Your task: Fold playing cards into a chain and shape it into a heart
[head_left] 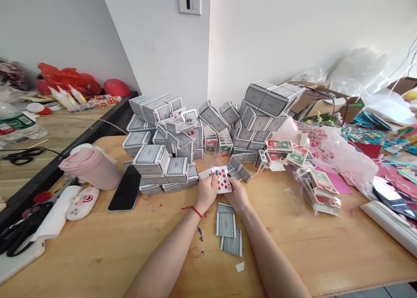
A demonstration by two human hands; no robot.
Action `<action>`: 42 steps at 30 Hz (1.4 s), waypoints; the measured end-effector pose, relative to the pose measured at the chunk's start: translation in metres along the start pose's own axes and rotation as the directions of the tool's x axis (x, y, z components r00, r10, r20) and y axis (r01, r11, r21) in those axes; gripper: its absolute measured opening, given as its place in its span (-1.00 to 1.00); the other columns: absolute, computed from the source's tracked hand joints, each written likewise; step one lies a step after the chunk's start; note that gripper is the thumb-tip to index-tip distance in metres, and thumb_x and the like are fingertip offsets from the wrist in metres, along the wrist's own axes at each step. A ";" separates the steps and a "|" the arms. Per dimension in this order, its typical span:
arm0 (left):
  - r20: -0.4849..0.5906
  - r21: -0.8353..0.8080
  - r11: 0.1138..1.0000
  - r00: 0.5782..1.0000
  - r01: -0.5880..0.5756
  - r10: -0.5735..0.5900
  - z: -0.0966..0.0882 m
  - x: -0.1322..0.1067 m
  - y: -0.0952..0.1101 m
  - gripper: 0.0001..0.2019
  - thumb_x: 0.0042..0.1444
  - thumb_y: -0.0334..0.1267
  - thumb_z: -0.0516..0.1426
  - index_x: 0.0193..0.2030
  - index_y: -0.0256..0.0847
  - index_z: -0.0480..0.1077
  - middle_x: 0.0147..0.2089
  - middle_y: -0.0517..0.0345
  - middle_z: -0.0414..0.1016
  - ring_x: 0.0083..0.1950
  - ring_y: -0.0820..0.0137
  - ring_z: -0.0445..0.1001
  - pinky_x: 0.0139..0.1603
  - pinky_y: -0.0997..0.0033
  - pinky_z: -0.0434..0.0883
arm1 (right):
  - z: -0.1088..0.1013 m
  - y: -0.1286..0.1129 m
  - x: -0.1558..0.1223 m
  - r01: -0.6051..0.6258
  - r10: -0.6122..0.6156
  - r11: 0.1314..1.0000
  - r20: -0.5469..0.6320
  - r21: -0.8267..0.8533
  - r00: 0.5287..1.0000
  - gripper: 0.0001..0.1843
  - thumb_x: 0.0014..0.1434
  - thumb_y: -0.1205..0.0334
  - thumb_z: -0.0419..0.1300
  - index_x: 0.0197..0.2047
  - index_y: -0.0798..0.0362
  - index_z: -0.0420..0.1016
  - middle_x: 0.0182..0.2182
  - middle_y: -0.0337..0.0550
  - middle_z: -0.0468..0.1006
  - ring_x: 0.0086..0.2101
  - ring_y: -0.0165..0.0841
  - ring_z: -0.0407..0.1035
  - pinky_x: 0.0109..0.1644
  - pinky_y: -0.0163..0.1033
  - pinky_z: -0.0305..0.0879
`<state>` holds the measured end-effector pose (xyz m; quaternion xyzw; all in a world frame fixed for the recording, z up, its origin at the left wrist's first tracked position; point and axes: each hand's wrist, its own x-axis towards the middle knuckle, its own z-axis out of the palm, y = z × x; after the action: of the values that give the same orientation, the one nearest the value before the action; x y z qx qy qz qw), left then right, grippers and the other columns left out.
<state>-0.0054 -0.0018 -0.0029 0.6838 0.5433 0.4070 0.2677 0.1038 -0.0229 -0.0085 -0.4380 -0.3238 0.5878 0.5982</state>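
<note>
My left hand (pixel 207 192) is closed on the left side of a few playing cards (pixel 223 180), with a ten of diamonds face up in front. Gripping the right edge of the same cards is my right hand (pixel 237 194). A red string bracelet (pixel 196 211) circles my left wrist. Between my forearms, folded grey-backed cards (pixel 226 225) lie on the wooden table in an overlapping row. Just beyond my hands, a grey card piece (pixel 239 169) leans beside the stacks. The lower parts of the held cards are partly covered by my fingers.
Stacked blocks of folded cards (pixel 151 160) rise at left, with another stack (pixel 260 120) at right. Card boxes (pixel 279 147) lie right of centre. A black phone (pixel 125 188) and pink cup (pixel 93 167) stand left. Plastic bags (pixel 339 154) and paper scraps crowd the far right.
</note>
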 end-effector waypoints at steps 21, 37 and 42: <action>0.020 0.224 0.973 0.998 -0.058 0.055 -0.001 0.001 -0.003 -0.53 0.18 -0.16 -0.15 -0.66 -0.26 0.31 -0.64 0.05 0.39 -0.63 0.47 0.25 -0.56 0.43 -0.04 | -0.003 -0.005 -0.001 0.214 -0.278 0.872 -0.087 -0.440 0.956 -0.70 -0.01 0.03 0.13 -0.58 0.08 0.39 -0.62 -0.28 0.36 -0.55 -0.43 0.16 -0.47 -0.33 0.09; 0.025 -0.437 0.899 1.000 0.017 -0.007 -0.005 0.005 0.000 -0.79 0.09 -0.28 0.00 -0.16 -0.23 0.35 -0.18 0.04 0.46 -0.17 0.36 0.41 -0.17 0.40 0.31 | -0.012 -0.012 0.002 0.094 -0.117 0.988 -0.195 -0.122 0.974 -0.66 -0.17 0.14 0.27 -0.28 0.08 0.42 -0.62 -0.31 0.41 -0.64 -0.49 0.20 -0.56 -0.36 0.13; 0.099 -0.542 0.834 0.993 0.105 -0.061 -0.001 0.006 -0.004 -0.82 0.07 -0.26 0.02 -0.20 -0.25 0.33 -0.28 0.06 0.45 -0.29 0.40 0.41 -0.27 0.42 0.34 | -0.012 -0.013 0.001 0.099 -0.126 0.984 -0.184 -0.148 0.975 -0.68 -0.15 0.10 0.25 -0.31 0.09 0.42 -0.67 -0.35 0.33 -0.67 -0.51 0.13 -0.60 -0.38 0.07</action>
<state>-0.0078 0.0050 -0.0038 0.5701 0.4229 0.5061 0.4899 0.1201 -0.0226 -0.0018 -0.5141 -0.3287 0.4841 0.6271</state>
